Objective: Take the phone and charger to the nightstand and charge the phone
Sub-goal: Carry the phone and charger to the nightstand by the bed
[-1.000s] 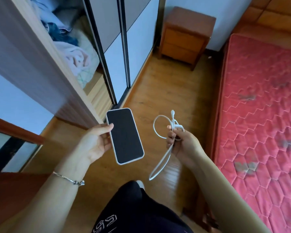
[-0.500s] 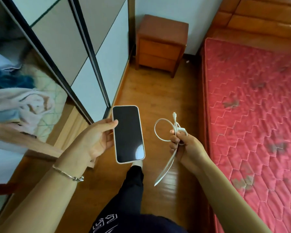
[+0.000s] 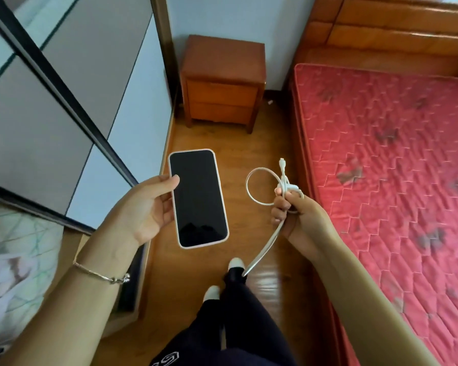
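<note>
Reddish-brown wood forms the nightstand (image 3: 222, 64), which stands against the pale wall with two drawer fronts facing the camera. Nearer the camera than the nightstand, above the wooden floor (image 3: 249, 138), the left hand (image 3: 143, 207) holds the phone (image 3: 197, 198). The thumb is pressed along its left edge and the other fingers pass beneath it. The screen is dark and faces up, framed by a pale case. Also on the near side of the nightstand, the right hand (image 3: 299, 212) grips the white charger cable (image 3: 262, 247), its fingers curled tight round bundled coils. One loop sticks out of the fist on the phone's side, the connector tip points toward the nightstand, and a doubled strand hangs down toward a white-toed foot (image 3: 236, 262). Whether a plug block sits inside the fist cannot be told. Phone and cable are apart, and both are well short of the nightstand. Right of the nightstand lie a red quilted mattress (image 3: 394, 154) and a wooden headboard (image 3: 394, 30). Left of it run sliding wardrobe doors (image 3: 64, 101) with dark frames. A thin silver bracelet (image 3: 101, 276) circles the left wrist.
</note>
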### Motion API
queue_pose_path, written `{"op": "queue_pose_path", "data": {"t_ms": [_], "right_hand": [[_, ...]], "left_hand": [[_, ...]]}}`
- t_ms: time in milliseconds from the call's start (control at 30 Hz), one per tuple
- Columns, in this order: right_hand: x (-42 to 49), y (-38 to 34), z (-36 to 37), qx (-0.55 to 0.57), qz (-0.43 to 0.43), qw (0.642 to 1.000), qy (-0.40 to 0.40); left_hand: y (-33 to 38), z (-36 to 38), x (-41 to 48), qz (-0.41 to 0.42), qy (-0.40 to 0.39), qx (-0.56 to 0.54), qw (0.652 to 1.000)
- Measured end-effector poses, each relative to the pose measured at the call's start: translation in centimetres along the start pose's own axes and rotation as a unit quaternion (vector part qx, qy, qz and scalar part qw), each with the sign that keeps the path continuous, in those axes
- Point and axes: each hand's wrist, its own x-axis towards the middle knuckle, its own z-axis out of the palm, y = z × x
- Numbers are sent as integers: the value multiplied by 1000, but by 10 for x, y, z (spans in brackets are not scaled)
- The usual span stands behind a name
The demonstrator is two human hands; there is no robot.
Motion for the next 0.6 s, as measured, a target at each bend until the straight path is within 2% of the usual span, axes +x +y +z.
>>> {"op": "queue_pose_path", "data": {"t_ms": [333, 600], "right_hand": [[117, -68, -24, 9, 12, 1000, -3], [202, -132, -32, 33, 22, 999, 1]], "left_hand": [[57, 61, 118, -32, 12, 41, 999], [95, 110, 196, -40, 35, 16, 998]]}}
